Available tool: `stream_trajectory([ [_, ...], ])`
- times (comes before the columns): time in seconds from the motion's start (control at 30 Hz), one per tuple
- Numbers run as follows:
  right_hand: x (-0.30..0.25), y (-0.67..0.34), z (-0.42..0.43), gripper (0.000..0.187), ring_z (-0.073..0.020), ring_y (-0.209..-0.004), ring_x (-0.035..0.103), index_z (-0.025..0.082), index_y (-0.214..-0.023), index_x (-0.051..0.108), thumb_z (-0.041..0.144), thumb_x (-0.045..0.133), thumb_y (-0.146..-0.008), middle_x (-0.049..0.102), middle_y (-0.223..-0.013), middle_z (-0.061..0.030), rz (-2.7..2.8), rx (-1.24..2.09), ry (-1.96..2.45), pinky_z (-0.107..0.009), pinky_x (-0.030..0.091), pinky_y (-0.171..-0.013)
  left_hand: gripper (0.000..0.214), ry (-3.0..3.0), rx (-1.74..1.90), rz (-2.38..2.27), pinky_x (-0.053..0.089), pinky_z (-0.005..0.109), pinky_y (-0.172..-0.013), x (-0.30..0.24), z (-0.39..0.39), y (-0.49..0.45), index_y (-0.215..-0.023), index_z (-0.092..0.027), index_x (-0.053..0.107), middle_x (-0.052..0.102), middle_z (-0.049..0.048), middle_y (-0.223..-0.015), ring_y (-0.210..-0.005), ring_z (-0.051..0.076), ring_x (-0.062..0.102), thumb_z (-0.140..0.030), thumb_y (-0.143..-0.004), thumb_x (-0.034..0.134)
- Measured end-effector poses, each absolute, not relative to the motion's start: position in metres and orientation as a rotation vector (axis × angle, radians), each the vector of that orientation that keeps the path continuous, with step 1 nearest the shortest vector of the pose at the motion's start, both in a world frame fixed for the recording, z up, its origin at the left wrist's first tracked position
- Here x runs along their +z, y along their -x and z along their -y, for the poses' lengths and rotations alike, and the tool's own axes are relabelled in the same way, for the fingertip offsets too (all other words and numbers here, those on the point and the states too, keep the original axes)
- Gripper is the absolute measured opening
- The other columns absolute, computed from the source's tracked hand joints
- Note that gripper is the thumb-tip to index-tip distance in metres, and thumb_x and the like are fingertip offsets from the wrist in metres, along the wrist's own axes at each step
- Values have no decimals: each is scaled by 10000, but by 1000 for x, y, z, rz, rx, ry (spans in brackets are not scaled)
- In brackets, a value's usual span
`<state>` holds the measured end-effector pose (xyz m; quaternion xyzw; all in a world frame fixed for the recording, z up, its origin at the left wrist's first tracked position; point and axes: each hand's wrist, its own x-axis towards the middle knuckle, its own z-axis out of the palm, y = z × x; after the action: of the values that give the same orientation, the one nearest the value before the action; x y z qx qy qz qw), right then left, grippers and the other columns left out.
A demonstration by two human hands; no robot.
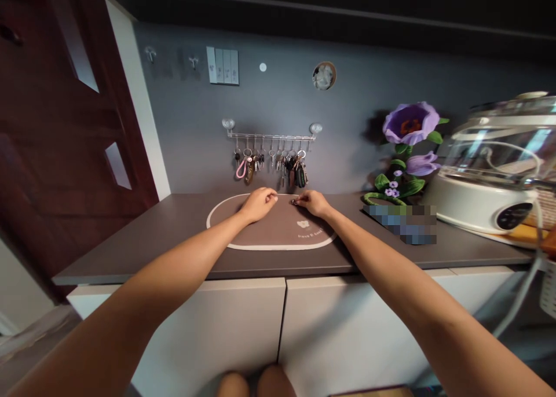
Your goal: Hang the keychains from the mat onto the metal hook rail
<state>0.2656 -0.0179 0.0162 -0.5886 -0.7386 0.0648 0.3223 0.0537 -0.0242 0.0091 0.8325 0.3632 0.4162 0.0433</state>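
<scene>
My left hand rests over the far middle of a brown oval mat with a white rim. Its fingers are curled in, and whether anything is inside them is hidden. To its right, my right hand pinches a small dark, shiny object between thumb and fingertips, low over the mat. That object is too small to name. Above both hands, several bunches of keys hang from hooks on a clear rail on the wall.
On the right of the dark countertop stand purple artificial flowers, a blurred-out flat item and a white appliance with a transparent top. A dark shelf overhangs above. White cabinet doors are below, a reddish-brown door at left.
</scene>
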Motion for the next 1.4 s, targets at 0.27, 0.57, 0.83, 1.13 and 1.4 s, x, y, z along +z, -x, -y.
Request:
stream_trajectory([
  [0.27,12,-266,5,168,-138,-717,579,166,-867,651,185,533,-749,661,-830,-48,2032,88,1454,-231,412,-673,217,-2567,1189,-1111,435,251,-690,7,21,-55,-892,-142,609,604,46,-838,-712,120,538,-249,-770,465],
  [0.57,15,-271,-2,140,-141,-759,590,203,-804,677,216,555,-738,676,-851,-19,2217,92,1351,-228,413,-693,224,-2593,1130,-1131,437,264,-713,6,20,-55,-902,-143,615,621,53,-871,-737,128,549,-253,-772,468],
  [0.83,20,-267,5,142,-106,-599,558,156,-638,629,236,546,-721,644,-640,-10,2189,251,1339,-204,386,-621,225,-2601,1121,-1147,437,262,-712,5,18,-56,-905,-142,617,626,56,-876,-727,123,549,-249,-773,471],
  [1.13,26,-262,13,237,-74,-517,462,139,-622,584,350,531,-716,593,-584,-5,2072,460,1253,-200,355,-556,229,-2571,1113,-1170,439,257,-718,7,22,-56,-918,-135,616,630,61,-891,-742,127,554,-236,-770,473],
  [1.4,29,-260,16,307,-77,-515,438,142,-628,528,436,508,-717,539,-559,5,1970,594,1086,-208,357,-546,242,-2532,1117,-1169,443,267,-728,8,23,-58,-940,-137,603,632,65,-908,-750,135,562,-251,-779,464],
])
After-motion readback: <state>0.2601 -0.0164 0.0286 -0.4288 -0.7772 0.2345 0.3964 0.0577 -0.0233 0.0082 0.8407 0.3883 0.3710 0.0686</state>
